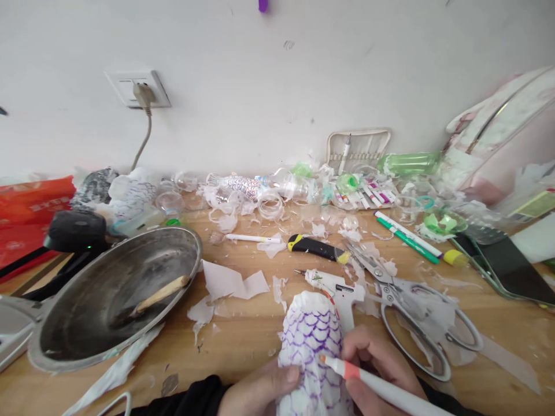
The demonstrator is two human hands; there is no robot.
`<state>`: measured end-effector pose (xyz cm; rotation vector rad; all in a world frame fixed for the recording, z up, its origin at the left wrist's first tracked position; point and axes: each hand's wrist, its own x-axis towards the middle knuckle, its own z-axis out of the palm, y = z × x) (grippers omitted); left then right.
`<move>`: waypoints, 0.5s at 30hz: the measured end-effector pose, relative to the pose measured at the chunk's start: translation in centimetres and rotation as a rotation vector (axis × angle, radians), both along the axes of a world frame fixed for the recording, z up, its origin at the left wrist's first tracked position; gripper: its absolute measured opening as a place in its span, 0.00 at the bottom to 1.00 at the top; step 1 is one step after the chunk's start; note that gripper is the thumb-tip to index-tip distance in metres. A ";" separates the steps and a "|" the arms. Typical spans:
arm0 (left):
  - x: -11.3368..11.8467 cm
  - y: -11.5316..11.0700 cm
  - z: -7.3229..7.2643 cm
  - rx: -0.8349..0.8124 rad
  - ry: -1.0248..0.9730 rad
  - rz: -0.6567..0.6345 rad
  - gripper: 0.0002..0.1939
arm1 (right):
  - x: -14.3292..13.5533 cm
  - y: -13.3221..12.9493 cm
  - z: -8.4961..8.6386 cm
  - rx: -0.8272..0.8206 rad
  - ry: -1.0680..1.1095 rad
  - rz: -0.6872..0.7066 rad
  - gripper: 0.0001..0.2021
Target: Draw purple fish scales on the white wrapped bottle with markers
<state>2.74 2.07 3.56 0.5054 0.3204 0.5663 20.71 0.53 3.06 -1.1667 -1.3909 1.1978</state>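
Note:
At the front edge of the table stands a white papered shape (pixel 310 329) covered with purple scale lines, its lower end out of view. My left hand (pixel 264 384) is closed around its left side, with the thumb pressed on the front. In my right hand (pixel 381 364) I grip a white marker (pixel 385 393) with an orange band. The marker's orange tip meets or hovers just over the scales; I cannot tell which. Directly behind the shape lies a white hot glue gun (pixel 333 286), partly hidden by it.
Left is a metal basin (pixel 117 294) holding a brush with a wooden handle (pixel 160 294). Large scissors (pixel 407 312) lie right, near a utility knife (pixel 318 247). Paper scraps (pixel 234 280), a scaled fish shape (pixel 238 186), several markers (pixel 368 193) and a phone (pixel 511 266) surround them.

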 end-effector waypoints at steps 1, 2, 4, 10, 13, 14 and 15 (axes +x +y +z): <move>0.0 0.0 0.0 -0.011 -0.002 0.005 0.20 | 0.0 0.1 0.0 0.004 -0.010 -0.017 0.10; 0.1 0.0 0.0 -0.026 0.001 0.021 0.20 | -0.1 0.2 0.1 0.011 0.000 -0.018 0.12; 0.1 0.0 0.1 -0.040 0.013 0.039 0.21 | -0.2 0.5 0.1 0.016 0.064 -0.001 0.15; 0.0 0.3 0.3 0.004 0.034 -0.013 0.24 | -0.4 0.3 0.3 -0.055 0.198 0.026 0.14; 0.1 0.0 0.3 -0.038 0.076 0.041 0.26 | -0.3 0.4 0.7 -0.112 0.189 0.032 0.15; 0.1 -0.1 0.3 -0.057 0.090 0.059 0.26 | -0.3 0.5 0.7 -0.117 0.161 0.044 0.16; 0.1 -0.3 0.3 -0.078 0.097 0.084 0.26 | -0.2 0.6 0.8 -0.114 0.138 0.041 0.16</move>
